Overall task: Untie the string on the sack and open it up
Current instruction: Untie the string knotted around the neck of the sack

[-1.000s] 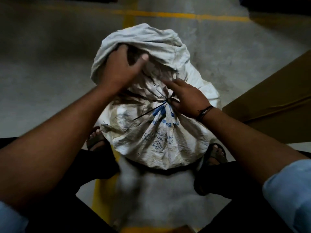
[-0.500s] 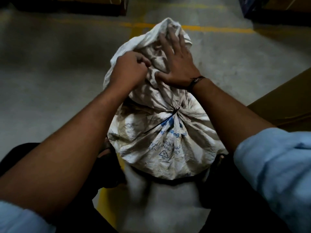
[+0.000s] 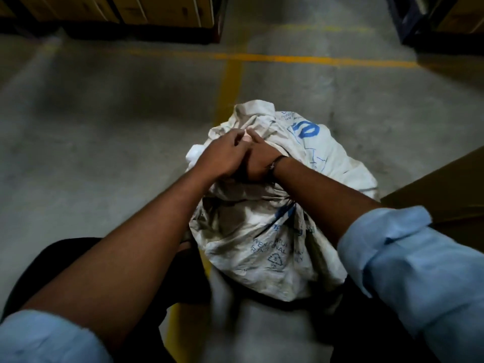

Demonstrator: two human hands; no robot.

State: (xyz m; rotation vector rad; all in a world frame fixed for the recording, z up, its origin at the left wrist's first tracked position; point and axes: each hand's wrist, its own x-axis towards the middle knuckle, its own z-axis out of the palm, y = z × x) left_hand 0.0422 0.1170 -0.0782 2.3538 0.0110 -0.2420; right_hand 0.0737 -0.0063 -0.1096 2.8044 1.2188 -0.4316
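Concrete floor (image 3: 104, 153), sack (image 3: 262, 244) top under left hand (image 3: 222, 158), right hand (image 3: 259, 163)

A warehouse — concrete floor (image 3: 104, 132) with yellow lines (image 3: 288, 58), stacked cartons (image 3: 162, 9) on racks.

We've got a crumpled white woven-plastic sack (image 3: 262, 239), matt and grimy, on the rough grey concrete floor (image 3: 104, 127); dull yellow painted lines (image 3: 288, 58), soft light blue cloth sleeves (image 3: 408, 271).

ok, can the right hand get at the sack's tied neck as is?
Probably yes: the tied neck lies uncovered beside the right forearm; the right hand, on the sack flap beyond it, need only draw back.
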